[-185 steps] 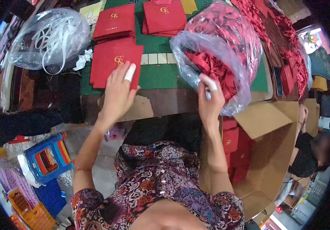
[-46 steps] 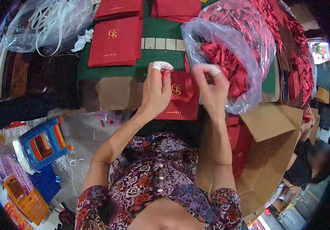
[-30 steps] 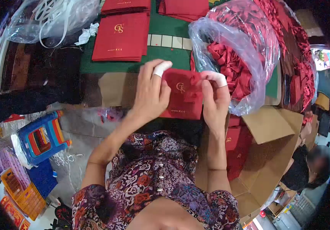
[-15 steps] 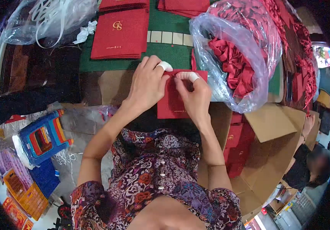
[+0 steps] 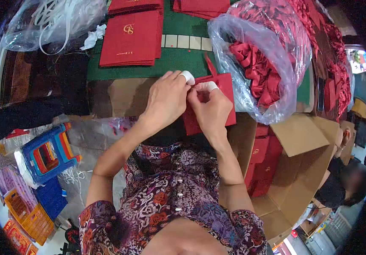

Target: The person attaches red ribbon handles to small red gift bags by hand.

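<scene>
A flat red gift bag (image 5: 227, 100) hangs tilted at the table's front edge, partly covered by my hands. From its top a short red ribbon (image 5: 210, 66) sticks up. My left hand (image 5: 166, 95) is closed in a pinch at the bag's upper left edge. Beside it, my right hand (image 5: 213, 111) lies over the bag's front, its thumb and forefinger pinched together at the top edge. Both hands wear a white finger cover. Their fingertips almost meet, and whatever small part is between them is hidden.
Stacked red bags with gold letters (image 5: 130, 38) lie on the green table cover (image 5: 183, 63). To the right sits a clear plastic bag (image 5: 291, 91) of red ribbons (image 5: 257, 78). A cardboard box (image 5: 295, 187) holding red bags stands below, near another person (image 5: 334, 182).
The red bag has tilted and shifted slightly right, and its ribbon now leans left. My hands have drawn closer together at its top left. The other person's arm has moved.
</scene>
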